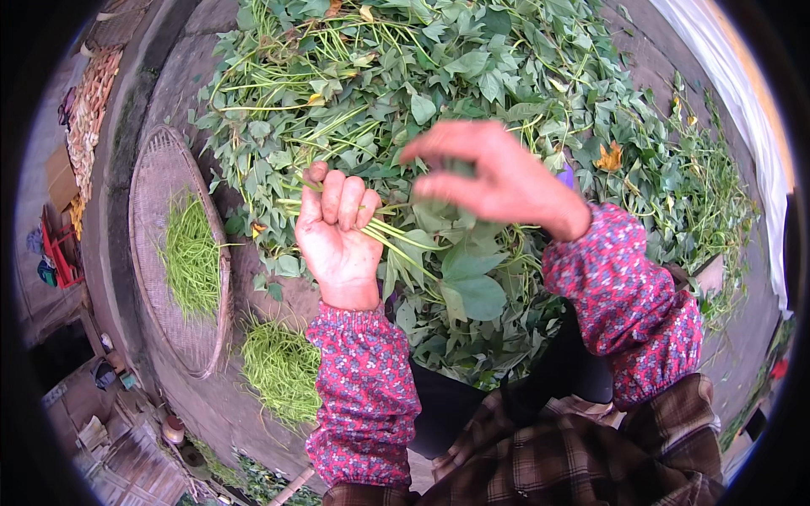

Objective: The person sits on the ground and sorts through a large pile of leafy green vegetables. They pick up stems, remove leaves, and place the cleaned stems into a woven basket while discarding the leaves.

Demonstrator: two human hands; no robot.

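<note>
My left hand [338, 221] is closed around several green leaf stalks [398, 237], which stick out on both sides of the fist. Broad lobed leaves [471, 281] hang at the right ends of that bunch. To the right, my right hand [493, 174] is blurred, its thumb and fingers apart over the leaves, and I make out nothing in its grasp. Both hands are above a large heap of leafy green vines [468, 76], which look like sweet potato vines. A pile of stripped green stalks [281, 373] lies on the ground beside my left sleeve.
A round woven bamboo tray [149, 253] at the left bears another pile of stalks [193, 253]. Beyond a raised concrete edge [120, 158] are a red plastic item [57, 246] and a cardboard piece [60, 177]. White sheeting [728, 82] runs along the right rim.
</note>
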